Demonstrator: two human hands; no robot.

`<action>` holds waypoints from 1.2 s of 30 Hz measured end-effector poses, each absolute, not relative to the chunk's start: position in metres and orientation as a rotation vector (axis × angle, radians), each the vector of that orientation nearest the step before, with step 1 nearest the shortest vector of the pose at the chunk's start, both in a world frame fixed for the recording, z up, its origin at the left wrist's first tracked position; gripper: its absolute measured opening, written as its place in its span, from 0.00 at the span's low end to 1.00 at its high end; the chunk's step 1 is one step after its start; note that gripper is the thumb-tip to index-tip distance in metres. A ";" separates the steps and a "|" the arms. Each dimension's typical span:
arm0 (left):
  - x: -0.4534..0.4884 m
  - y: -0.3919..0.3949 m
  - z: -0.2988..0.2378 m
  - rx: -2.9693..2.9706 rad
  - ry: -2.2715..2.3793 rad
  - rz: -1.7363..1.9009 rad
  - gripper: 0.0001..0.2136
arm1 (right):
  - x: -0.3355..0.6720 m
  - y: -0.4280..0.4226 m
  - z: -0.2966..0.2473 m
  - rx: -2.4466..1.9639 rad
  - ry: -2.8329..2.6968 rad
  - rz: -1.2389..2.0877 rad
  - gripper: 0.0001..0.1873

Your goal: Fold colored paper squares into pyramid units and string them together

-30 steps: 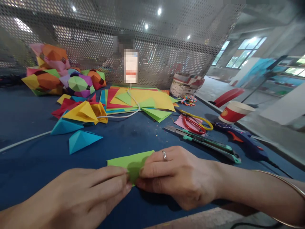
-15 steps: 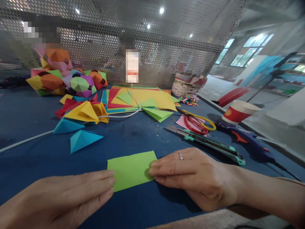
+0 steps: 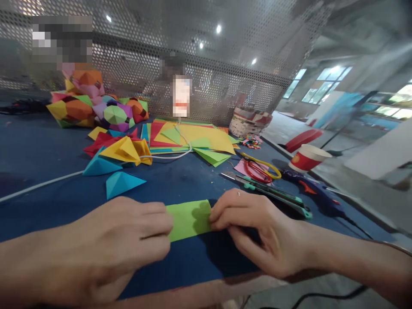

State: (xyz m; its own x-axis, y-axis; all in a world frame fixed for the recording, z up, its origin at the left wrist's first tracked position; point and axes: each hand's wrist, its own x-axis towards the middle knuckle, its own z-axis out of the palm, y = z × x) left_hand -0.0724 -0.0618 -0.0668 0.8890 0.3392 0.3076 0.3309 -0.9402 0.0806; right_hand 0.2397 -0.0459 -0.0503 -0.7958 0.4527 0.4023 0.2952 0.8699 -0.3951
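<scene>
The left hand (image 3: pixel 119 240) lies over the left end of a green piece of paper (image 3: pixel 189 216), its fingers side by side and curled down; the fingertips are hidden, so I cannot tell whether its grip is clamped on the paper. The right hand (image 3: pixel 267 227) touches the paper's right end with bunched fingertips, the thumb set a little back; whether that grip pinches the paper, I cannot tell. The green paper lies on the blue worktop (image 3: pixel 180 270), between the hands and near the front edge.

Past the right hand lies a box cutter (image 3: pixel 273 191) with green parts, and beyond it scissors (image 3: pixel 270 169) with a yellow and a red handle loop, over pink paper. A dark blue glue gun (image 3: pixel 315 193) with a red trigger is further right. The paper cup (image 3: pixel 309 156) has a red band and a round orange emblem, too small to read. Writing on the upright white object (image 3: pixel 181 96) is blurred out by large pixels, leaving a red stripe. Blue folded paper (image 3: pixel 124 183) sits beyond the left hand, near yellow folded paper (image 3: pixel 120 150).
</scene>
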 end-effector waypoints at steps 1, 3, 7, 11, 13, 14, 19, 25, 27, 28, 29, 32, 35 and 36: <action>-0.066 -0.057 -0.061 3.009 0.444 0.506 0.14 | 0.233 -0.049 -0.046 -0.667 -2.561 0.432 0.12; -0.062 -0.050 -0.056 2.965 0.402 0.557 0.17 | 0.219 -0.052 -0.037 -0.940 -2.565 0.493 0.05; -0.071 -0.050 -0.064 2.878 0.449 0.690 0.27 | 0.187 -0.039 -0.015 -1.432 -2.680 0.806 0.13; -0.082 -0.052 -0.071 2.840 0.448 0.697 0.31 | 0.158 -0.020 0.004 -1.859 -2.529 1.377 0.20; -0.084 -0.052 -0.070 2.835 0.437 0.668 0.29 | 0.147 -0.015 0.008 -1.942 -2.398 1.601 0.21; -0.084 -0.052 -0.070 2.837 0.435 0.646 0.27 | 0.143 -0.014 0.008 -1.979 -2.380 1.628 0.22; -0.085 -0.051 -0.070 2.824 0.433 0.632 0.25 | 0.144 -0.014 0.008 -2.057 -2.313 1.630 0.21; -0.084 -0.051 -0.071 2.844 0.430 0.700 0.25 | 0.178 -0.011 0.006 -2.123 -2.229 1.575 0.22; -0.083 -0.050 -0.070 2.844 0.405 0.707 0.25 | 0.191 -0.009 0.005 -2.138 -2.213 1.562 0.23; -0.084 -0.050 -0.070 2.844 0.393 0.700 0.25 | 0.197 -0.009 0.004 -2.145 -2.207 1.551 0.24; -0.084 -0.049 -0.069 2.847 0.386 0.691 0.25 | 0.202 -0.009 0.003 -2.147 -2.204 1.540 0.25; -0.086 -0.046 -0.071 2.862 0.359 0.724 0.26 | 0.211 -0.013 0.003 -2.127 -2.214 1.496 0.25; -0.087 -0.046 -0.072 2.874 0.346 0.755 0.28 | 0.212 -0.014 0.011 -2.076 -2.272 1.433 0.25; -0.087 -0.046 -0.072 2.874 0.359 0.740 0.28 | 0.210 -0.013 0.016 -2.046 -2.301 1.397 0.25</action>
